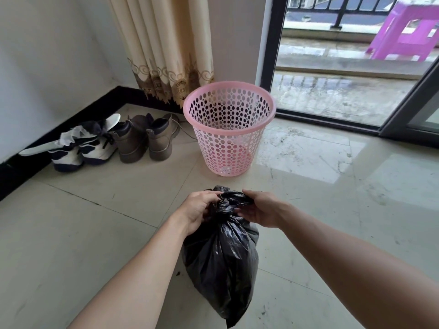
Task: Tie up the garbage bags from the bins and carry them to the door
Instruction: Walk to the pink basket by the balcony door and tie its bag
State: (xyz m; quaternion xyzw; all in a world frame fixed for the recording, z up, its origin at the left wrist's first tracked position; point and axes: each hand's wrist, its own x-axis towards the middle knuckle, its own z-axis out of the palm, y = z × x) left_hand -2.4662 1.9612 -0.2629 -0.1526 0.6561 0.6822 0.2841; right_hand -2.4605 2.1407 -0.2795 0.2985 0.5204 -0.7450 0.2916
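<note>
Pinching the bag (221,262) by its gathered neck (228,210), from both sides at once, hands level and about equally near.

Starting at the left: gripping with the left hand (198,208), knuckles up, fingers (213,198) curled tight round one loose tail of black plastic.

Moving to the middle: cinched into a narrow waist just under the hands, flaring into crumpled ends above, then swelling into a full belly below. Lying roughly upright, long axis running from neck down to the bottom corner nearest the camera. Cannot tell whether resting on the floor (95,233) or lifted clear of it. Just beyond, standing upright with no liner inside, apart from both hands: the bin (228,138).

On to the right: holding with the right hand (261,210), upper fingers pinched on the other tail, lower ones loosely curled beneath, seemingly touching the neck.

Probably mid-knot, needing a sideways pull on both tails, square to that long axis, before any lifting. Looks snug but not surely locked.

Farther right: a glass door (332,91), perhaps not the one meant.
</note>
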